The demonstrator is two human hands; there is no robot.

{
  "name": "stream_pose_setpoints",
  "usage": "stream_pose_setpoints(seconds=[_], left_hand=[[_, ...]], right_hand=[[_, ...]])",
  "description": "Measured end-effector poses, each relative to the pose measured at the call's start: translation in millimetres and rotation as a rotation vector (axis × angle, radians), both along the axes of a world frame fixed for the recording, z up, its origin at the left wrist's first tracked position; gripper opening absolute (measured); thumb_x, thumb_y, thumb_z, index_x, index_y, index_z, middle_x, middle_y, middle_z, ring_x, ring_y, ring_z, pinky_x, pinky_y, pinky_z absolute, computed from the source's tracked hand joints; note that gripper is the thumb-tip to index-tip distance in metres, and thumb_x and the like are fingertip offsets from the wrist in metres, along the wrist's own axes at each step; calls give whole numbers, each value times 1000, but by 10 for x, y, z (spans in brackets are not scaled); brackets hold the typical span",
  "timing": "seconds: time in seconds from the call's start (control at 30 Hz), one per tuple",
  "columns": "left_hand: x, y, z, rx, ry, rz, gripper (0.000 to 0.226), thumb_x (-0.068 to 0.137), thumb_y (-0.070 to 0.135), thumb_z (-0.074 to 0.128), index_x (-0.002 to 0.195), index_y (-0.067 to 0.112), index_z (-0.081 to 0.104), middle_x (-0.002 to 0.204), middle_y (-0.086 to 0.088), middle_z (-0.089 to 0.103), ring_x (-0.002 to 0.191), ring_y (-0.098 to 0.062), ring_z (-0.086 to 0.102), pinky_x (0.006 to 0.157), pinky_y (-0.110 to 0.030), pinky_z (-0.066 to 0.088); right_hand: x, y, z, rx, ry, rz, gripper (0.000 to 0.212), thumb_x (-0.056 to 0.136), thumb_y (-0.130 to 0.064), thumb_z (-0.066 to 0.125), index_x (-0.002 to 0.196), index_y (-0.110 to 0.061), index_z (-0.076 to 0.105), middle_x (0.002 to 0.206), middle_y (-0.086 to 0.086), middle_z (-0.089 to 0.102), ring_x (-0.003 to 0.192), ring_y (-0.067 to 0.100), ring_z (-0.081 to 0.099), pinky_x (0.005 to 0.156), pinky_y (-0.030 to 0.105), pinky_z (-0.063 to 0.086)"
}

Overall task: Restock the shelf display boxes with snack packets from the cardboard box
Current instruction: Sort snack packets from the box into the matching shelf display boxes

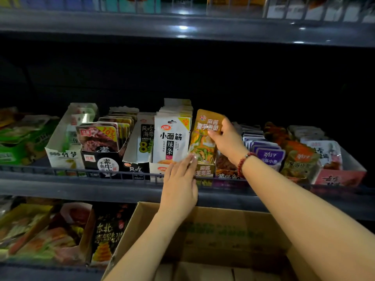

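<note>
Orange packet (205, 136) upright, long axis vertical, bottom in its display box (205, 170) w/ top sticking out; right hand (227, 138) pinches top edge from the right; left hand (180, 179) flat-fingered at its lower-left corner; cardboard box (203, 240) directly below; next: push down.

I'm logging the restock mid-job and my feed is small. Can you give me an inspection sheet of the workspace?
Surface: dark metal shelf with low wire front rail, tightly stocked.
Job's things: orange-yellow foil snack packet upright at the front of its brown display box; open brown cardboard box below the shelf.
Clutter: white snack packets with black characters stand left; purple packets right.
Hands: right hand pinches the orange packet's top; left hand touches its lower edge with straight fingers.
Cables: nothing seen.
Surroundings: another stocked shelf above and below; the back is dark.
</note>
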State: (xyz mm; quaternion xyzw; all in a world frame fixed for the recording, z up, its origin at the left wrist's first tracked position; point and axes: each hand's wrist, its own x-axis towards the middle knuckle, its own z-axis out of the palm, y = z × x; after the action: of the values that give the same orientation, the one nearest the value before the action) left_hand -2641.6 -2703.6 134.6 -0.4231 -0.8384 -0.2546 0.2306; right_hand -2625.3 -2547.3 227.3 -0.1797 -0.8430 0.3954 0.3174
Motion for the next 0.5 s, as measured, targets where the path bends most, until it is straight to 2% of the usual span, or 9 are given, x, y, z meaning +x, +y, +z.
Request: stream_pose_setpoints(seconds=[0.07, 0.13, 0.17, 0.27, 0.33, 0.4, 0.5], left_hand=[[-9, -10, 38, -13, -24, -8, 56, 82, 15, 63, 137, 12, 53, 140, -7, 53, 124, -28, 52, 113, -45, 26], [-20, -13, 102, -66, -55, -16, 58, 90, 21, 54, 146, 19, 40, 149, 0, 42, 132, -22, 38, 114, -41, 15], [-40, -8, 126, -99, -39, -9, 59, 93, 25, 50, 149, 23, 33, 151, 4, 35, 134, -20, 32, 113, -39, 11], [-80, -4, 181, -127, -49, -21, 58, 95, 28, 46, 150, 26, 27, 153, 5, 26, 135, -20, 27, 113, -39, 11], [-81, -20, 174, -119, -45, -46, 59, 95, 27, 46, 150, 25, 27, 156, 3, 21, 137, -20, 26, 115, -40, 11], [-76, -39, 129, -153, -9, -37, 63, 97, 28, 44, 153, 25, 18, 159, 3, 14, 141, -18, 21, 118, -38, 3], [-66, -43, 58, -196, 39, -3, 69, 98, 30, 41, 155, 25, 3, 163, 3, 3, 146, -17, 11, 116, -34, -12]], right_hand=[[16, 14, 49, 54, 1, 3, 40, 98, -19, 51, 135, -13, 39, 120, 3, 57, 103, 16, 57, 82, 27, 49], [20, 4, 95, 155, -31, -16, 42, 99, -19, 49, 138, -10, 37, 113, -1, 53, 92, 10, 51, 62, 14, 40], [21, -4, 112, 187, -40, -21, 43, 99, -19, 48, 139, -8, 36, 115, -1, 53, 91, 10, 49, 56, 14, 36], [-18, -11, 97, 204, -89, -32, 44, 99, -21, 49, 140, -10, 35, 131, 6, 53, 99, 16, 56, 64, 18, 39], [-21, -35, 16, 215, -173, -15, 35, 97, -20, 52, 129, -9, 43, 124, 8, 56, 97, 17, 56, 63, 20, 40], [4, -46, -118, 211, -255, -6, 29, 96, -20, 54, 122, -9, 47, 115, 6, 56, 94, 15, 54, 60, 17, 39], [47, -35, -273, 201, -316, -7, 32, 95, -27, 55, 122, -10, 50, 114, 5, 56, 102, 18, 56, 75, 24, 44]])
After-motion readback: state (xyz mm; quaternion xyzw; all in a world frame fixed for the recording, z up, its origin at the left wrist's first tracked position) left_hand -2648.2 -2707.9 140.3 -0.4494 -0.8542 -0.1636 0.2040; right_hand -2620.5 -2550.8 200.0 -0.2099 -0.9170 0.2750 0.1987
